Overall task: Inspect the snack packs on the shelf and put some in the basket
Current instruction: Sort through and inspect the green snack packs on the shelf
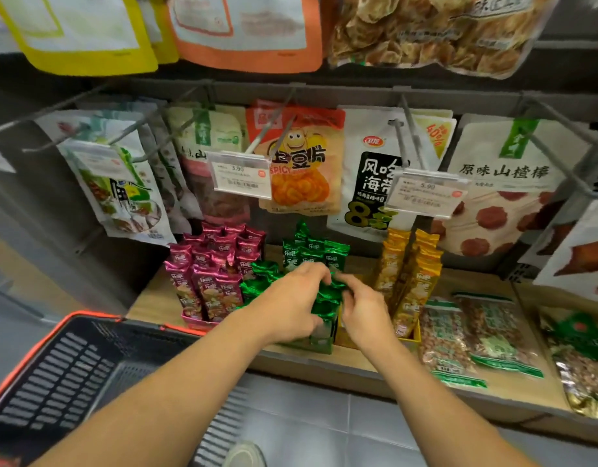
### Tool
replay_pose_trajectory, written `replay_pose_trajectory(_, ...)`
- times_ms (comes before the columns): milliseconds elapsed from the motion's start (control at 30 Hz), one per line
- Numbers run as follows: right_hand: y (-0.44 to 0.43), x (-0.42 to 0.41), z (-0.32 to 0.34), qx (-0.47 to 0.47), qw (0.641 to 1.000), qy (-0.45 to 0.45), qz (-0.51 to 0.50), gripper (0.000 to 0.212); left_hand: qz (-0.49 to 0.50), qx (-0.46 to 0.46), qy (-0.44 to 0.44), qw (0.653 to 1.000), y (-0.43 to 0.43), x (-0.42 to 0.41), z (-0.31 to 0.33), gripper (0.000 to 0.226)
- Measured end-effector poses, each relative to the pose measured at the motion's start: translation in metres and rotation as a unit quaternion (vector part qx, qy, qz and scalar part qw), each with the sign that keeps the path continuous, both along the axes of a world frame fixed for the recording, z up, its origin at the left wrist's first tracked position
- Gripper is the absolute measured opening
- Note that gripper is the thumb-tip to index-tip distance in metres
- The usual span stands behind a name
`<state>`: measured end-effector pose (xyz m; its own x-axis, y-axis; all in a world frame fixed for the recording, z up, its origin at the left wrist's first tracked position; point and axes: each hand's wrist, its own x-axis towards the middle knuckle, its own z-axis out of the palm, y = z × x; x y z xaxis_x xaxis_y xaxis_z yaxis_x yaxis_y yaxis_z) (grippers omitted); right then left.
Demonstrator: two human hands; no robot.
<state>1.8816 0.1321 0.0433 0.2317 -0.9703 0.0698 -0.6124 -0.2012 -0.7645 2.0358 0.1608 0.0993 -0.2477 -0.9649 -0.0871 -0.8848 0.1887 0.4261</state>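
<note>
Evidently both grips, left hand and right hand, clasp green snack packs, probably freeing one for inspection.

Magenta packs, green packs and gold packs are shiny; the basket is black, orange-rimmed.

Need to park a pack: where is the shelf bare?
Bare wood lies left of the pink packs, out to the shelf end, and in a thin strip in front of the yellow packs. The basket floor shows bare. Crowded: pink, green packs and yellow stand tight, left hand and right hand gripping green ones; nut bags cover the right.
</note>
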Motion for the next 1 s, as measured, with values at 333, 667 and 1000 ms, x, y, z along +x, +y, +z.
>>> replay_pose_trajectory(333, -0.033, -0.005, 0.016, 0.119, 0.968, -0.192, -0.111, 0.030, -0.075, -0.039, -0.229, 0.970, 0.000, -0.017, -0.003, 0.076)
replay_pose_trajectory(667, -0.076, 0.031, -0.002, 0.142, 0.986, -0.069, -0.052, 0.041, -0.056, -0.053, -0.181, 0.980, -0.002, -0.015, -0.001, 0.063)
replay_pose_trajectory(1000, 0.021, -0.002, 0.048, -0.236, 0.947, -0.162, -0.147, 0.032, -0.042, -0.015, -0.125, 0.991, -0.005, -0.016, -0.005, 0.061)
